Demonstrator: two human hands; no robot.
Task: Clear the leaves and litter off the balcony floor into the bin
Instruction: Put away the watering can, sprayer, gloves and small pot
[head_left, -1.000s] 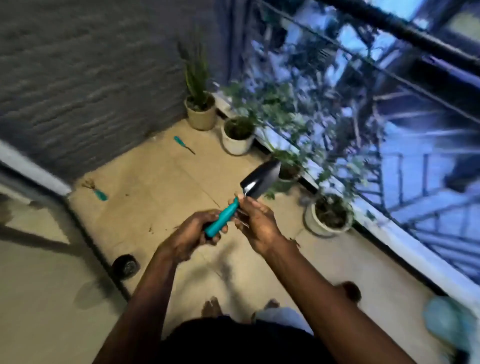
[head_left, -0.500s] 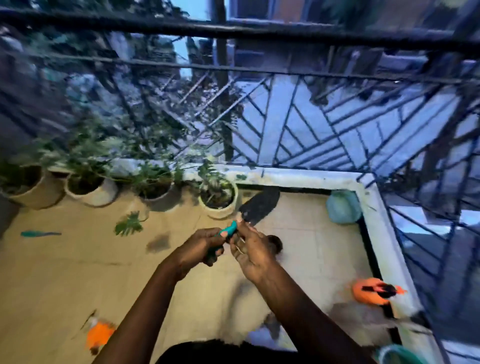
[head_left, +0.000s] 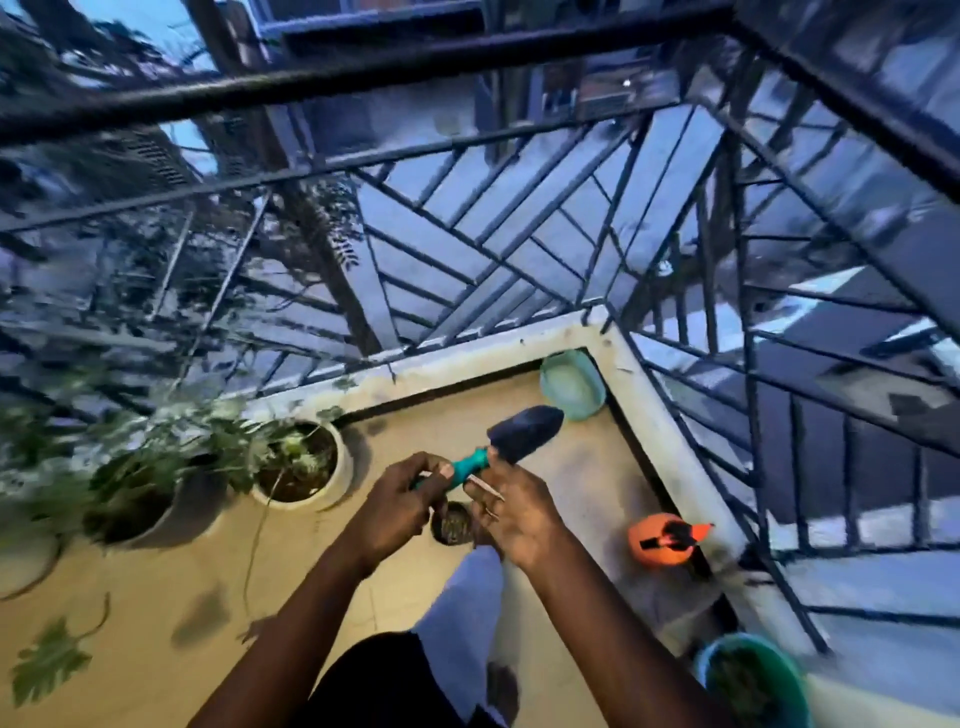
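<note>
My left hand (head_left: 400, 501) grips the teal handle of a garden trowel (head_left: 511, 434), its dark blade pointing up and right. My right hand (head_left: 511, 512) touches the handle near the blade and pinches a thin pale stick between its fingers. A large green leaf (head_left: 44, 662) lies on the tan balcony floor (head_left: 156, 597) at the lower left, with smaller dark bits near it. A green bin (head_left: 750, 675) holding dark debris stands at the lower right by the kerb.
Potted plants (head_left: 301, 462) line the left kerb under the black railing (head_left: 467, 223). A teal bowl (head_left: 571, 384) sits in the far corner. An orange spray bottle (head_left: 665, 538) stands by the right kerb. A small round dark pot (head_left: 452, 522) sits under my hands.
The view has swung right, from the wall side to the railing corner, and moved closer to it. Both hands keep the trowel; the green bin has come into view.
</note>
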